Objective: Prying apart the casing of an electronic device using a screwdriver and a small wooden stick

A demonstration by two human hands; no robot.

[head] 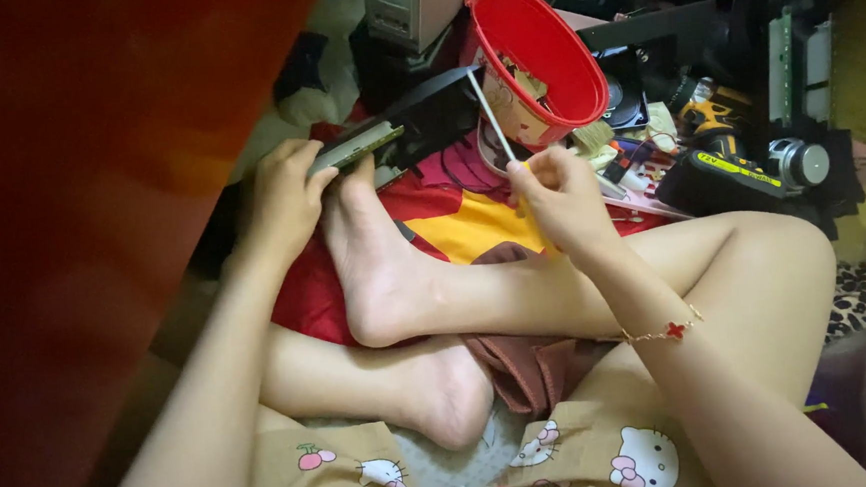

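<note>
I sit cross-legged on a red and yellow cloth [452, 222]. My left hand [285, 197] grips the near edge of a flat dark device [396, 125] with a green circuit-board strip, propped against my foot. My right hand [561, 201] holds a screwdriver [494, 124] with a yellow handle. Its thin metal shaft points up and to the left, and its tip is at the device's upper right corner, by the bucket's rim.
A red plastic bucket [542, 51] lies tilted just behind the device. A yellow and black power drill [738, 160] and small parts lie at the right. A red blurred surface [81, 225] fills the left side. A grey box [414, 9] stands at the back.
</note>
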